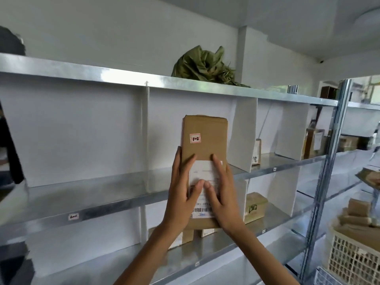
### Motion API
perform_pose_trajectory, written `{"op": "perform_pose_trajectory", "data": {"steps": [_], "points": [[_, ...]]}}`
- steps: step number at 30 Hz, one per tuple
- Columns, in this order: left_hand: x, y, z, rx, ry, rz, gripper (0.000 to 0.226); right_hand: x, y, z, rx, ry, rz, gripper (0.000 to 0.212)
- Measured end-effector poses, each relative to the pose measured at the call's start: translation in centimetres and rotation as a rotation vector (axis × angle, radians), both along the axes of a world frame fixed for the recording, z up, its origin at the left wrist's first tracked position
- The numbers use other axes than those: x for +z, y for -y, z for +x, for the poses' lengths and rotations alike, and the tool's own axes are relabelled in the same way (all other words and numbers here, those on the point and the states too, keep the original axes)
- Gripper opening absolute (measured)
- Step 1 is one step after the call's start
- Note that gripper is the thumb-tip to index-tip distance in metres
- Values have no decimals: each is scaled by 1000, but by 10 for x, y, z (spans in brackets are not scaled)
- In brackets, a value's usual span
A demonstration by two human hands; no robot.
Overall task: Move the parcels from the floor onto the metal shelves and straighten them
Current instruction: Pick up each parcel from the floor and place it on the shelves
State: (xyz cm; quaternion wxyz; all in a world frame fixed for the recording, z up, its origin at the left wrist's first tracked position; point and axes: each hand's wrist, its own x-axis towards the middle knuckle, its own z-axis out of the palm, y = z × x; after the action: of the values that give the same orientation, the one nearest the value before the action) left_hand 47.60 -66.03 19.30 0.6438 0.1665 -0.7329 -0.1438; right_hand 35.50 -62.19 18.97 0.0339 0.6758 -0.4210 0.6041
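I hold a tall brown cardboard parcel upright in front of the middle metal shelf. It carries a small "1-2" sticker and a white shipping label. My left hand lies on its near face along the left edge, fingers straight. On the right side my right hand lies the same way. Both thumbs meet on the label. The parcel's lower end hangs below the shelf's front edge. Whether any fingers reach behind it is hidden.
White dividers split the shelves into bays. A green sack lies on the top shelf. Small boxes stand in bays to the right and below. A white basket of parcels sits at lower right beside the steel upright.
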Motion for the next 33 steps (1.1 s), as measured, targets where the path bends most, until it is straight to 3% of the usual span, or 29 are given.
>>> {"op": "perform_pose_trajectory", "data": {"steps": [10, 23, 27, 33], "points": [[-6, 112, -30, 252, -21, -113, 50, 6, 133, -34, 118, -102, -61, 60], [-45, 218, -33, 562, 172, -95, 53, -38, 269, -31, 170, -38, 23, 54], [-40, 233, -28, 548, 191, 13, 61, -33, 288, -28, 234, -67, 138, 59], [-38, 251, -24, 482, 178, 82, 63, -39, 308, -26, 294, -133, 119, 59]]}}
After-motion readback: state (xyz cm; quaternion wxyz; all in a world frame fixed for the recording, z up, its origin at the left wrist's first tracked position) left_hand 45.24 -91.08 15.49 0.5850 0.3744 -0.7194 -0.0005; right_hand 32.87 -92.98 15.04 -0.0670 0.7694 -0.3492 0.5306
